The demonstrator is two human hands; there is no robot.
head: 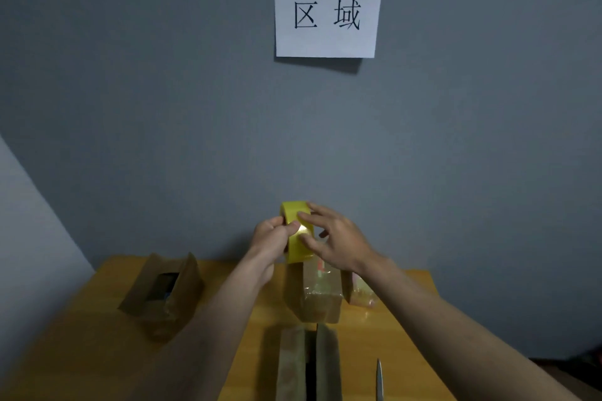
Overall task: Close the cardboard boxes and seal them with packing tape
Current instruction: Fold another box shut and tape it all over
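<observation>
Both hands hold a yellow roll of packing tape (297,239) up in front of the grey wall, above the table. My left hand (272,238) pinches the roll's outer face with thumb and fingertips. My right hand (335,239) grips the roll from the right, fingers curled round its rim. Below them a cardboard box (321,298) stands closed with glossy tape over it. A box (308,365) at the near edge has its top flaps nearly together with a dark gap between them. At the left an open box (163,295) has its flaps standing up.
The wooden table (97,352) butts against the grey wall. A blade of a knife or scissors (379,379) lies at the near right. A small taped packet (361,293) sits right of the closed box. A paper sign (327,0) hangs on the wall.
</observation>
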